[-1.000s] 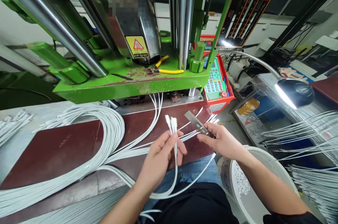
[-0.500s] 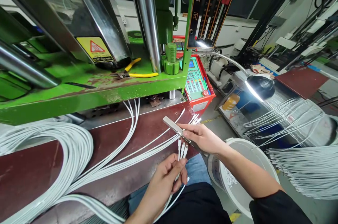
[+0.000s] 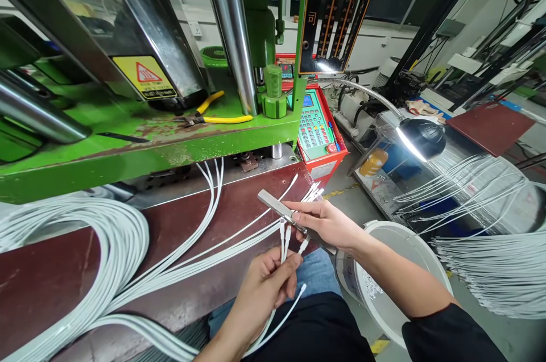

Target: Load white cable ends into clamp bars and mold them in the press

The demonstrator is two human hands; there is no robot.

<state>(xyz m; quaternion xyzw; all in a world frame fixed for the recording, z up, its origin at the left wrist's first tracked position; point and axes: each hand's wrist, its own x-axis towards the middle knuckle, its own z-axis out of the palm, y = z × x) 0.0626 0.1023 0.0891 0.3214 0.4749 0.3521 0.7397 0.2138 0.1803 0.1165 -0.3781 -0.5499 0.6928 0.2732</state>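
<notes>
My left hand [image 3: 265, 282] is closed around several white cables, whose plug ends [image 3: 287, 234] stick up above the thumb and fan slightly apart. My right hand [image 3: 330, 225] grips a flat metal bar [image 3: 272, 202] with a small fitting at its middle. The bar slants just above the plugs; whether it touches them I cannot tell. Another white cable end [image 3: 302, 289] hangs loose below my left hand. Beyond both hands, more white cables [image 3: 239, 249] run across the brown bench top [image 3: 179, 231], their ends bunched at its right edge.
A green press [image 3: 191, 149] stands behind the bench, with yellow-handled pliers [image 3: 226, 119] on its ledge. A big cable coil [image 3: 123, 237] lies at left. At right are a red control box [image 3: 326, 149], a lamp [image 3: 424, 137], a white bucket [image 3: 420, 271] and hanging cables [image 3: 490, 277].
The plugs in my left hand have spread apart, two shifting left and one leaning right. The metal bar has moved slightly left, and the view has shifted a little.
</notes>
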